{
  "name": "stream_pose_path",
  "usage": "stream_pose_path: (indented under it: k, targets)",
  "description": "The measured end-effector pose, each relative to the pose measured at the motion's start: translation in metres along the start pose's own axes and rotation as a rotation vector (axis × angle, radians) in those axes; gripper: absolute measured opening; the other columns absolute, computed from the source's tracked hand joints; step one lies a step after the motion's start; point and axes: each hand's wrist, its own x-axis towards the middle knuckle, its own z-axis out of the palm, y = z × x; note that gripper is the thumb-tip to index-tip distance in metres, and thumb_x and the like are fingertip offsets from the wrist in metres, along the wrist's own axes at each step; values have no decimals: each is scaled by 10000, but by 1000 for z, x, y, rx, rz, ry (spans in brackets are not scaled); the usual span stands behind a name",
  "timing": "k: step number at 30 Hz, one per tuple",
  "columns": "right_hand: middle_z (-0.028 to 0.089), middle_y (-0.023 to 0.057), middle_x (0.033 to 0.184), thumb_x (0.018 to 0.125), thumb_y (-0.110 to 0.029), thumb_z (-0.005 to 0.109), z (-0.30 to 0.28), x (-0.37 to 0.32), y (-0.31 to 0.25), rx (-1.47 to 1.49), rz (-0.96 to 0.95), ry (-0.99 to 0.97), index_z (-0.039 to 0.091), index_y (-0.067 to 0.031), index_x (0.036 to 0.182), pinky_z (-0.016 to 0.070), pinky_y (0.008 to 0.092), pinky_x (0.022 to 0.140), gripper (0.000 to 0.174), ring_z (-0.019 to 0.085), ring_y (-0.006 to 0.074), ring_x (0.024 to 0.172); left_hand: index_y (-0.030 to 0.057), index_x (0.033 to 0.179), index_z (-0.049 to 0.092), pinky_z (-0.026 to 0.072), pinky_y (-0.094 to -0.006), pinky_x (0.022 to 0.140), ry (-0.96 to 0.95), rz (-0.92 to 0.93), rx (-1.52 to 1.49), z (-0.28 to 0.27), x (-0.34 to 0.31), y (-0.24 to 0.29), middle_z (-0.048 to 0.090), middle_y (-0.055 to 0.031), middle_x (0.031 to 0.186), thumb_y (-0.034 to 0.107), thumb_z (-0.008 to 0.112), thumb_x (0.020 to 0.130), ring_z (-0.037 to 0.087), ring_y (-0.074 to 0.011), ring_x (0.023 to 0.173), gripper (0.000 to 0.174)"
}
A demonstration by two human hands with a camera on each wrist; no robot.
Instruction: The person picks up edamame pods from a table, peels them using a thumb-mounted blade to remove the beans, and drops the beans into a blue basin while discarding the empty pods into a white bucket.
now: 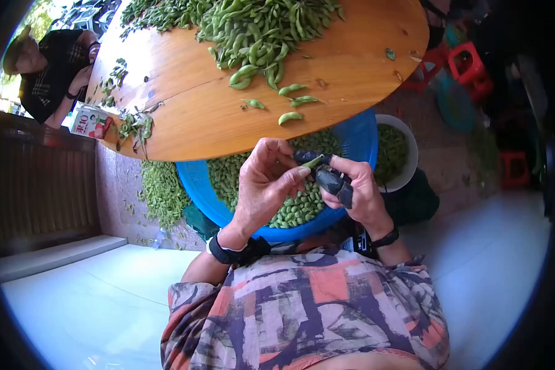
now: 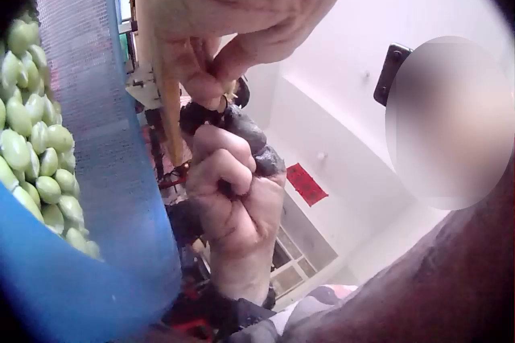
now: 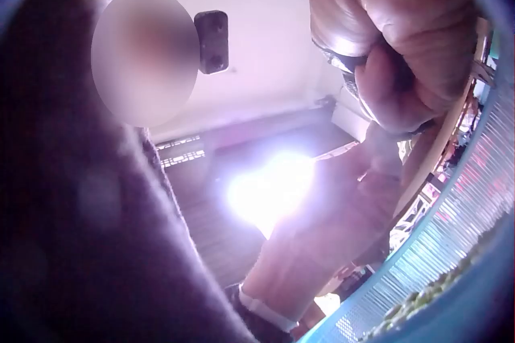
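Both hands meet over a blue basket (image 1: 370, 139) that holds shelled green beans (image 1: 296, 214). A small green bean pod (image 1: 313, 162) is between them. My left hand (image 1: 259, 182) pinches the pod between thumb and fingers. On my right hand (image 1: 362, 188), black coverings (image 1: 334, 180) sheathe the thumb and a finger, which close on the pod's other end. From the left wrist, the right hand (image 2: 237, 186) shows its other fingers curled inward, below the left hand (image 2: 241, 13). In the right wrist view the right hand (image 3: 394, 29) hides the pod.
A wooden table (image 1: 191, 117) beyond the basket bears a heap of pods (image 1: 253, 31) and a few loose ones. A white bowl (image 1: 413, 151) of green pieces stands right of the basket; a green pile (image 1: 163, 194) lies on the floor at left. Another person (image 1: 49, 74) sits at far left.
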Motion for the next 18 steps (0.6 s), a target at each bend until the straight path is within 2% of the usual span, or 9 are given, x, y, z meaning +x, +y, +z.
stream_pose_path:
  k: [3, 6, 8, 9, 11, 12, 15, 16, 18]
  targets:
    - [519, -27, 642, 940, -103, 480, 6, 1, 2, 62, -37, -35, 623, -6, 923, 374, 197, 491, 173, 485, 33, 559, 29, 1087, 460, 473, -205, 508, 29, -10, -10, 0, -4, 5, 607, -46, 797, -48, 667, 861, 606, -90, 642, 316]
    - [509, -27, 625, 965, -157, 440, 5, 1, 6, -64, -96, 1, 630, 9, 966, 367, 198, 489, 251, 471, 34, 542, 31, 1074, 471, 462, -208, 489, 53, 5, 19, 2, -5, 5, 600, -45, 794, -42, 680, 851, 602, -101, 601, 314]
    - [502, -25, 611, 979, -216, 407, 0, 3, 6, -111, -146, -48, 636, 14, 1013, 365, 200, 489, 326, 467, 39, 530, 28, 1091, 480, 449, -225, 462, -14, -185, -266, -1, -3, 5, 600, -51, 807, -37, 680, 844, 593, -136, 551, 323]
    - [502, -25, 611, 979, -216, 407, -1, 3, 7, -109, -144, -46, 636, 14, 1013, 365, 200, 489, 326, 467, 39, 530, 28, 1091, 480, 449, -225, 462, -15, -189, -266, -3, -4, 3, 600, -51, 807, -37, 680, 844, 593, -136, 551, 323]
    - [493, -23, 594, 997, -294, 376, -2, 3, 8, 2, -53, -108, 638, 17, 1054, 366, 205, 490, 411, 462, 43, 516, 25, 1116, 488, 435, -246, 439, -144, -343, -726, -5, -3, -3, 602, -57, 821, -33, 676, 839, 580, -171, 510, 340]
    - [493, -23, 594, 997, -294, 376, -3, 3, 8, -2, -54, -106, 638, 17, 1054, 366, 205, 490, 411, 462, 43, 516, 19, 1139, 487, 430, -254, 443, -165, -341, -752, -5, -2, -5, 610, -62, 840, -39, 660, 845, 582, -182, 529, 346]
    - [512, -23, 625, 980, -227, 445, 0, 2, 6, 14, -57, -78, 647, -2, 1028, 370, 207, 498, 306, 473, 44, 533, 14, 1172, 493, 452, -246, 477, -98, -336, -582, -1, -6, 4, 623, -67, 863, -19, 671, 853, 595, -169, 563, 367]
    - [521, -15, 655, 955, -170, 491, 2, 0, 2, -127, -88, -56, 646, -4, 1010, 386, 222, 516, 234, 489, 55, 564, 14, 1172, 493, 452, -246, 477, -96, -335, -580, -1, -8, 4, 623, -67, 863, -19, 671, 853, 595, -169, 563, 367]
    - [530, -8, 685, 931, -113, 537, 7, -2, -8, -270, -123, -36, 646, -5, 992, 403, 238, 534, 164, 505, 66, 596, -7, 1224, 500, 465, -231, 489, -88, -178, -30, -2, -11, -1, 644, -84, 850, 33, 683, 872, 613, -141, 595, 398]
